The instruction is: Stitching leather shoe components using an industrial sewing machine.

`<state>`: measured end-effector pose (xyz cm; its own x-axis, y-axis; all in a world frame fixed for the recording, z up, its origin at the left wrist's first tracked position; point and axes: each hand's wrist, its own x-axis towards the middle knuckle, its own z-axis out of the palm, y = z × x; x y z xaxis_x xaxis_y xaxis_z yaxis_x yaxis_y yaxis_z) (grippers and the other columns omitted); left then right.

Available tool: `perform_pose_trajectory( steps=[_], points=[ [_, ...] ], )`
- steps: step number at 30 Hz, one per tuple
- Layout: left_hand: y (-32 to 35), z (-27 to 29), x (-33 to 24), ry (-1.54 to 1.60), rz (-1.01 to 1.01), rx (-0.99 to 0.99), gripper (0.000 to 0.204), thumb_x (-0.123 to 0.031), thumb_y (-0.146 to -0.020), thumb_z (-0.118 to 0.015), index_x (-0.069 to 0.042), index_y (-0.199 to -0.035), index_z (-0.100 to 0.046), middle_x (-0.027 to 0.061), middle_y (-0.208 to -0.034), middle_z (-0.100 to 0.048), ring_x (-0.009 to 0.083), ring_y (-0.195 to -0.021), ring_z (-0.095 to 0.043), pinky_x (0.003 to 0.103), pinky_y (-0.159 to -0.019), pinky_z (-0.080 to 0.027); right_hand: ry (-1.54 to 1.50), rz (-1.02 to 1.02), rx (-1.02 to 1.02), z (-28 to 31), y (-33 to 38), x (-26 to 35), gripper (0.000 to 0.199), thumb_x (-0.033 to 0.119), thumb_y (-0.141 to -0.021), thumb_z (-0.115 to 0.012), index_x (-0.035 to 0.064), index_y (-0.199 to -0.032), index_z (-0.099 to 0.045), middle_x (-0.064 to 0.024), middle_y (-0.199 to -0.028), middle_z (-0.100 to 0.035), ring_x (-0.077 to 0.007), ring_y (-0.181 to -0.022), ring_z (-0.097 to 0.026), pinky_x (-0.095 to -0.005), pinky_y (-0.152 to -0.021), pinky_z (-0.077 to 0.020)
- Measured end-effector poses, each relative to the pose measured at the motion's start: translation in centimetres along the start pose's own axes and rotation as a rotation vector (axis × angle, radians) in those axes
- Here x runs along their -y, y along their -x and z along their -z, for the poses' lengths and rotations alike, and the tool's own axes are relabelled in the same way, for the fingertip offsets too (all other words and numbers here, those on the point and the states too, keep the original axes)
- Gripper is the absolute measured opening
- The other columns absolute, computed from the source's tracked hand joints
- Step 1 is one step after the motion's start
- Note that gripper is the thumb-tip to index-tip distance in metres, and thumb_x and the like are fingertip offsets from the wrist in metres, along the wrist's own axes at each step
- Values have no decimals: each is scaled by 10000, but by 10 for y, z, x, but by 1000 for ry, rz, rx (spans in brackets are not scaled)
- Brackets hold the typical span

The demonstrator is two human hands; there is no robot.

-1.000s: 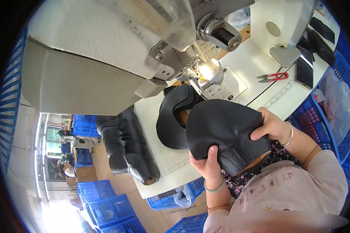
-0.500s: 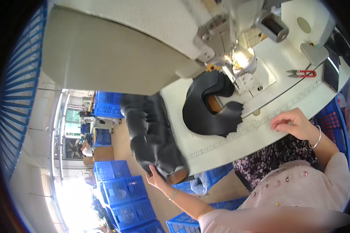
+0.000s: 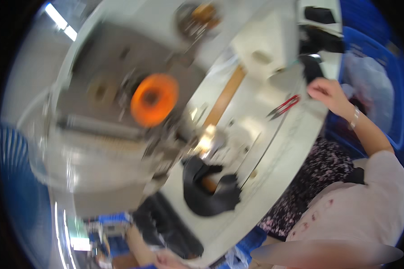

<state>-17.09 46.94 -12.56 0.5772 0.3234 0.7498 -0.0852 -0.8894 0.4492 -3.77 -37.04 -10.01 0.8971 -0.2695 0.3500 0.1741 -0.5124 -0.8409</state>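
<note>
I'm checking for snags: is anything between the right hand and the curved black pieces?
Nothing visible: only white tabletop shows between the right hand and the curved black pieces. The red-handled snips lie beside that path, not across it.

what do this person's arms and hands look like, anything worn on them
The right hand is ungloved, with a silvery bangle at the wrist and a short, pale pink sleeve. The left hand is too blurred for detail.

The black stack (image 3: 168, 228), lower left of centre, looks smooth and leathery (though blurred). The right-hand blue basket (image 3: 402, 96) looks plastic.
</note>
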Motion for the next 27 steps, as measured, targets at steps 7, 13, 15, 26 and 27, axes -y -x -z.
perform_pose_trajectory(
  steps=[7, 13, 15, 26, 27],
  points=[
    [-11, -79, -310, -109, -22, -278, 319, -205, -894, -623, 21, -1106, -550, 168, -1015, -593, 282, -857, -606, 382, -725, -506, 1083, 37, -602, 100, -79, -92, 398, 109, -714, -715, 125, -1076, -549, -54, -1038, -555, -258, -1025, -536, -392, -810, -440],
    [-14, -122, -365, 106, -295, -49, 283, -169, -890, -626, 25, -1088, -569, 164, -1147, -538, 240, -780, -558, 315, -642, -480, 1297, 24, -423, 106, -94, -92, 419, 152, -676, -747, 121, -1035, -534, -56, -1039, -543, -247, -1028, -533, -391, -798, -419],
    [-11, -125, -365, 53, -322, -15, 245, -152, -882, -631, 26, -1046, -591, 167, -1150, -543, 232, -797, -567, 292, -630, -473, 1399, 120, -446, 104, -92, -98, 427, 148, -672, -748, 113, -1035, -526, -56, -1058, -543, -242, -1039, -526, -384, -805, -415],
    [4, -133, -388, 107, -379, 318, 105, 23, -802, -590, 32, -907, -589, 136, -1088, -573, 234, -937, -577, 331, -823, -457, 903, -143, -459, 135, -72, -73, 329, 176, -669, -767, 115, -918, -560, -58, -825, -628, -257, -860, -588, -351, -753, -429],
    [6, -133, -388, 105, -375, 316, 105, 23, -802, -590, 32, -907, -589, 136, -1088, -573, 234, -937, -577, 331, -823, -457, 903, -140, -456, 137, -68, -67, 329, 176, -669, -767, 115, -918, -560, -58, -825, -628, -257, -860, -588, -351, -753, -429]
  ],
)
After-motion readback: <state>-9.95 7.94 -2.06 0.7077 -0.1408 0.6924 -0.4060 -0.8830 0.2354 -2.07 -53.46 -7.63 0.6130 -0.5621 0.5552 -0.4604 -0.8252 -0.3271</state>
